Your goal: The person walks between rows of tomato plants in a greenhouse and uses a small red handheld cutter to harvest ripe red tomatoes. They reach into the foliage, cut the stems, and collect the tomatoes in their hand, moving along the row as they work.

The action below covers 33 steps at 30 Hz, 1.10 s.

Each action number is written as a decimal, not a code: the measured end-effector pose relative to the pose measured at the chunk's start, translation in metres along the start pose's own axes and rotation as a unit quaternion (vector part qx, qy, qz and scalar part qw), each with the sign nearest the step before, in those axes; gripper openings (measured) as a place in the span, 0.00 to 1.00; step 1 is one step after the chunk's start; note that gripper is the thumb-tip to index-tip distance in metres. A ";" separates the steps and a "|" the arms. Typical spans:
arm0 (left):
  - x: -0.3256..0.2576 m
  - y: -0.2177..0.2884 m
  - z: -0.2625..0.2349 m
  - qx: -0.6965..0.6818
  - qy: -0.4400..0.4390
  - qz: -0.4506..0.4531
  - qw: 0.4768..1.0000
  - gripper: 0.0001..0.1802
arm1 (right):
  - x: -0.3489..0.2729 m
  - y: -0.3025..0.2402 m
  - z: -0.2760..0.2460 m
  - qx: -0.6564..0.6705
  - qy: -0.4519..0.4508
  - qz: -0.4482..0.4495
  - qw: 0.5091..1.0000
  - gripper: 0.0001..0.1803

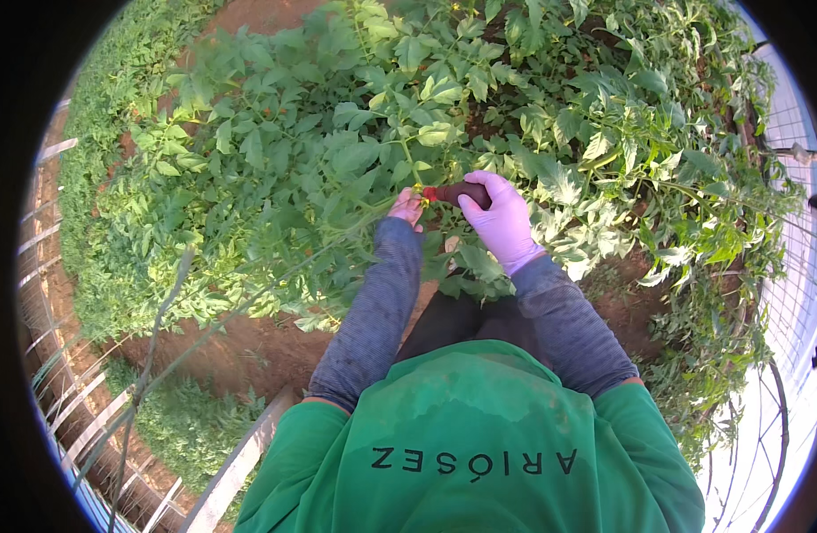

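Observation:
My right hand point(497, 218), in a thin lilac glove, is wrapped round a dark brown, rounded tool point(460, 193) with a red tip; its exact kind does not show. The red tip point(430, 194) points left, close to the fingers of my left hand point(407, 209). Bare and closed, that hand pinches a small yellow flower cluster point(423, 203) on a tomato plant point(408, 147). Leaves and fingers partly hide the pinched spot. Grey-blue sleeves cover both forearms.
Dense tomato foliage point(275, 133) spreads ahead and to both sides. Reddish-brown soil point(257, 355) shows at the lower left. A pale wooden post point(244, 462) and a thin stick point(151, 355) stand left of me. At the right is a bright wall with wire mesh point(795, 240).

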State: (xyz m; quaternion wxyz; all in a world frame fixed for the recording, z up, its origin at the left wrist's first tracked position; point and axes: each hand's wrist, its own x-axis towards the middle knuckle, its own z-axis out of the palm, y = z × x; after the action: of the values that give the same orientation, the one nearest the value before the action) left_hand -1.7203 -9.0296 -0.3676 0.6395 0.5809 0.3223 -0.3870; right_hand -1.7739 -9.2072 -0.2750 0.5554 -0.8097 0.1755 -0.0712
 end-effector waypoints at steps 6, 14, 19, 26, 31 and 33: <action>-0.007 0.003 0.003 -0.028 -0.002 0.019 0.999 0.30 | 0.012 0.013 0.021 -0.028 0.016 -0.063 0.998 0.17; -0.038 0.021 0.012 -0.110 0.025 0.039 0.993 0.39 | 0.056 0.097 0.018 0.122 0.172 0.264 0.941 0.17; -0.040 0.027 0.011 -0.150 0.010 0.057 0.987 0.34 | 0.101 0.144 0.047 0.000 0.140 0.231 0.963 0.18; -0.043 0.035 0.014 -0.179 -0.008 0.049 0.983 0.31 | 0.125 0.175 0.085 -0.105 0.077 0.150 0.980 0.18; -0.044 0.028 0.010 -0.197 -0.033 0.054 0.978 0.32 | 0.130 0.189 0.091 -0.145 0.097 0.126 0.976 0.18; -0.046 0.028 0.011 -0.203 -0.024 0.055 0.977 0.32 | 0.132 0.198 0.082 -0.093 0.129 0.120 0.980 0.18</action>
State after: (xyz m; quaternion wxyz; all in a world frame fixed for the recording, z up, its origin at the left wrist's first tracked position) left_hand -1.7189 -9.0342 -0.3127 0.7718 0.4469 0.3460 -0.2914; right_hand -1.6660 -9.2470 -0.4990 0.4554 -0.8147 0.3474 -0.0908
